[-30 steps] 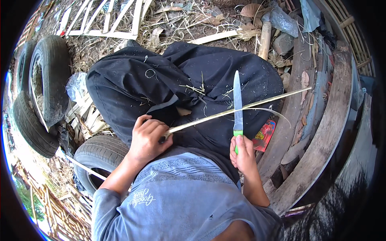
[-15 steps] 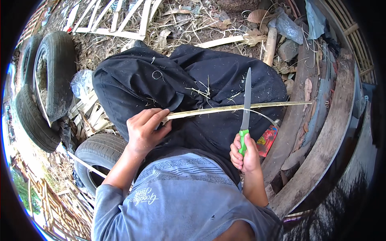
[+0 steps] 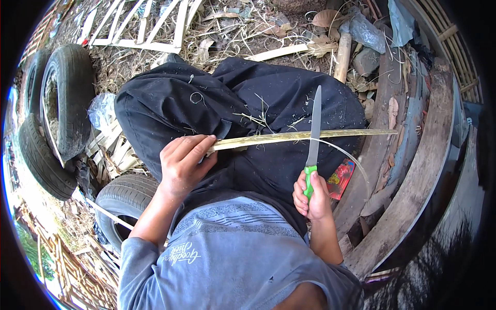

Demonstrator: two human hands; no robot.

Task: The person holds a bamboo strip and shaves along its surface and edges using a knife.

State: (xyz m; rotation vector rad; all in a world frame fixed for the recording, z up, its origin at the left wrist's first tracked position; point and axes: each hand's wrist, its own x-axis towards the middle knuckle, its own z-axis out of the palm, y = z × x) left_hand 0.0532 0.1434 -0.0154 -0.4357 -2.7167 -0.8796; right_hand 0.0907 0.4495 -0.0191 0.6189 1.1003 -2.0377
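Note:
My left hand [image 3: 185,164] is closed round the near end of a long, pale bamboo strip [image 3: 268,139], which stretches to the right across my lap. In my right hand [image 3: 314,197] is a knife [image 3: 314,124], its green handle gripped in my fist and its blade pointing away from me. The blade crosses the strip right of its middle. From the blade a thin curled shaving [image 3: 343,152] hangs off to the right. Bits of shavings [image 3: 258,116] lie on my dark trousers [image 3: 170,108].
Old tires [image 3: 72,98] stand at the left, with another tire [image 3: 126,199] by my left elbow. Weathered planks [image 3: 413,191] run along my right side. A red packet [image 3: 342,178] lies by my right hand. A bamboo lattice [image 3: 137,45] is on the littered ground ahead.
The shaving at the blade has grown longer and now curls down farther right. Both hands, the strip and the knife stay nearly in place, while the view shifts slightly.

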